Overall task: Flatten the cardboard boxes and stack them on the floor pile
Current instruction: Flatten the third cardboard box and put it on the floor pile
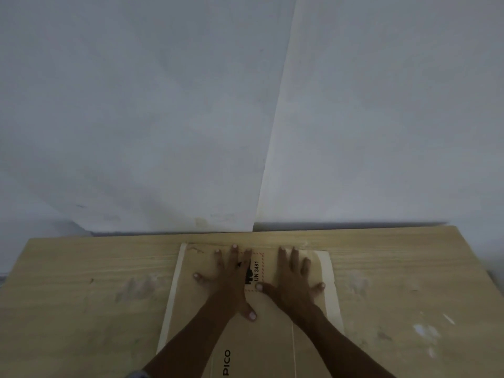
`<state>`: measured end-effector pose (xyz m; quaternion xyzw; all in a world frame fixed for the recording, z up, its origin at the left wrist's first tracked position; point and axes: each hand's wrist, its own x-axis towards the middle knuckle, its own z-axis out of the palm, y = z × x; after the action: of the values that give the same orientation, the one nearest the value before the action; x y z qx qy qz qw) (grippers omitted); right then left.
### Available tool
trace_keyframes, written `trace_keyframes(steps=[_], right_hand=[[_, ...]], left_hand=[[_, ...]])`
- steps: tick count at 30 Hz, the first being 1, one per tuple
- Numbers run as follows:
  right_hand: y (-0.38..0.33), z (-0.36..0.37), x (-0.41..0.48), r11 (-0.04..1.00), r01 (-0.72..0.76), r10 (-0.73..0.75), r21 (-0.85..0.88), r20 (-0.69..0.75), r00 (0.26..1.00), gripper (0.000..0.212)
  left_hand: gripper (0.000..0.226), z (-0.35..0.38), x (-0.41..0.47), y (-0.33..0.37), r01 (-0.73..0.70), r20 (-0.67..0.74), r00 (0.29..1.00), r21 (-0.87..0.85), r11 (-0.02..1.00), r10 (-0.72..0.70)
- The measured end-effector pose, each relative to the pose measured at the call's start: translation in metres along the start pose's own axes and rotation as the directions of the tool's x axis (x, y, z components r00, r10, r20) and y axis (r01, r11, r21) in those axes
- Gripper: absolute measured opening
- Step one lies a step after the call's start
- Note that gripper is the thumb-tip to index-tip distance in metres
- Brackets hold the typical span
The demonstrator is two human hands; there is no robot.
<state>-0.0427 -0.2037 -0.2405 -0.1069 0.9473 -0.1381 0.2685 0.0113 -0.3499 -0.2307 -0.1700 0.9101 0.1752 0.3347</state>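
Note:
A flattened brown cardboard box (pixel 272 336) lies on the wooden table, running from the near edge toward the wall. It carries a "PICO" print and a red-bordered "UN 3481" label. My left hand (pixel 231 279) presses flat on its far end with fingers spread, partly covering the label. Beside it, my right hand (pixel 293 279) presses flat on the same panel, fingers spread too. Pale strips run along both long sides of the box.
The light wooden table (pixel 95 296) extends left and right of the box, with scuffs and white marks on the right. A white wall (pixel 163 118) rises directly behind the table's far edge. No floor pile is in view.

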Motion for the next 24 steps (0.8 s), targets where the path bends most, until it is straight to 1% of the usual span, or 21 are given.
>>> trace_keyframes(steps=[3, 7, 10, 12, 14, 16, 17, 19, 21, 22, 23, 24], right_hand=[[-0.005, -0.001, 0.002, 1.0, -0.014, 0.014, 0.006, -0.002, 1.0, 0.113], [-0.013, 0.0, -0.017, 1.0, -0.011, 0.01, 0.024, 0.048, 0.999, 0.117], [-0.004, 0.031, -0.06, 0.997, -0.005, 0.013, -0.072, 0.106, 0.994, 0.108], [0.005, 0.048, -0.08, 0.987, 0.019, 0.002, -0.16, 0.129, 0.992, 0.114], [0.008, 0.053, -0.084, 0.982, 0.028, -0.005, -0.187, 0.124, 0.992, 0.117], [0.008, 0.051, -0.083, 0.98, 0.039, -0.02, -0.195, 0.1, 0.995, 0.117], [0.007, 0.05, -0.084, 0.979, 0.042, -0.025, -0.2, 0.087, 0.996, 0.117], [0.006, 0.048, -0.087, 0.979, 0.056, -0.042, -0.198, 0.075, 0.996, 0.118], [0.008, 0.048, -0.087, 0.981, 0.06, -0.048, -0.186, 0.07, 0.996, 0.119], [0.009, 0.049, -0.087, 0.982, 0.059, -0.048, -0.178, 0.066, 0.997, 0.119], [0.01, 0.05, -0.087, 0.984, 0.056, -0.047, -0.167, 0.061, 0.997, 0.118], [0.01, 0.052, -0.088, 0.987, 0.053, -0.046, -0.155, 0.047, 0.998, 0.117]], left_hand=[[0.154, 0.002, 0.002, -0.002, -0.001, -0.023, 1.0, -0.021, 1.0, 0.001], [0.154, 0.001, 0.0, 0.002, 0.017, -0.024, 1.0, -0.024, 1.0, -0.018], [0.151, 0.003, -0.002, 0.003, 0.01, -0.047, 0.999, -0.057, 0.998, -0.013], [0.149, 0.008, -0.002, -0.002, -0.029, -0.077, 0.997, -0.065, 0.997, 0.024], [0.145, 0.011, -0.003, -0.006, -0.052, -0.099, 0.994, -0.049, 0.997, 0.047], [0.134, 0.018, -0.01, -0.009, -0.053, -0.144, 0.988, 0.003, 0.999, 0.053], [0.124, 0.024, -0.017, -0.01, -0.053, -0.186, 0.981, 0.029, 0.998, 0.057], [0.092, 0.049, -0.038, -0.015, -0.086, -0.313, 0.945, 0.046, 0.995, 0.096], [0.06, 0.087, -0.071, -0.022, -0.139, -0.448, 0.879, 0.085, 0.987, 0.163], [0.051, 0.109, -0.087, -0.025, -0.142, -0.439, 0.883, 0.083, 0.986, 0.164], [0.05, 0.129, -0.102, -0.029, -0.126, -0.4, 0.905, 0.072, 0.99, 0.144], [0.055, 0.143, -0.113, -0.033, -0.101, -0.348, 0.93, 0.063, 0.993, 0.117]])
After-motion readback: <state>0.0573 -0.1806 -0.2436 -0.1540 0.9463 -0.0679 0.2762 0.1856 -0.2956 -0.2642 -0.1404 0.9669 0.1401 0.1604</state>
